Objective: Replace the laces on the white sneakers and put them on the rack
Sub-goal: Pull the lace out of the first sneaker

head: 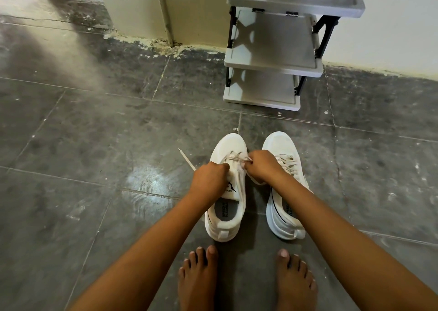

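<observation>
Both sneakers on floor short of rack [272,62], toes toward it. Left sneaker [227,187]: left hand [209,180] fisted on lace [187,160], right hand [262,166] pinching lace at eyelets. Right sneaker [284,182] laced.

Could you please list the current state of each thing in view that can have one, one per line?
Left sneaker: on the floor, partly laced, being worked on.
Right sneaker: on the floor beside it, laced.
Lace: one free end sticks out to the left.
Left hand: grip closed on the lace.
Right hand: grip pinching the lace over the eyelets.
Rack: visible lower shelves hold no shoes.
</observation>
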Demonstrator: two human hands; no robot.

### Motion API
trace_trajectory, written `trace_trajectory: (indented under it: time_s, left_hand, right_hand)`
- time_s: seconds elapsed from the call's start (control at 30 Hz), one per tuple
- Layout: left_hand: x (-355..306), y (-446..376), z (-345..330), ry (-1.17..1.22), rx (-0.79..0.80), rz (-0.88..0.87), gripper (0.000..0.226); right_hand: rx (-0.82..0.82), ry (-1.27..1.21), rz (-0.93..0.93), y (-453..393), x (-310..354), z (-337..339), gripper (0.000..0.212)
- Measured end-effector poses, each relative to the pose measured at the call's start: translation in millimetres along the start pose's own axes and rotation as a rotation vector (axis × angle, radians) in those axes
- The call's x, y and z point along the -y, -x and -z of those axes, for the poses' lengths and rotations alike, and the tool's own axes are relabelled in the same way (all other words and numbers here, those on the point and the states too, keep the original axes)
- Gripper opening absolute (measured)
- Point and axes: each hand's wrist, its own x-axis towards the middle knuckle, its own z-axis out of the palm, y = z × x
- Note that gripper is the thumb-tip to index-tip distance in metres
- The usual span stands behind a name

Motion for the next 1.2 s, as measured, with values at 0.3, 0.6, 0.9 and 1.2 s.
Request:
trace_trajectory:
  time_s: [0.3,0.6,0.9,1.2]
  left_hand:
    - [-5,3,-2,-0.026,0.050,-0.020,0.019]
    - [-7,0,0,-0.032,0.101,-0.015,0.023]
    - [-5,3,7,0.043,0.099,-0.004,0.028]
    - [-19,8,61,0.346,0.016,0.081,0.030]
  right_hand:
    - [-0.160,-1.003,0.144,8,0,18,0.038]
    - [-0.241,-1.165,0.165,2,29,94,0.029]
    - [-0.033,-1.797,-0.241,9,16,75,0.025]
    - [-0.127,-1.814,-0.281,49,-6,109,0.027]
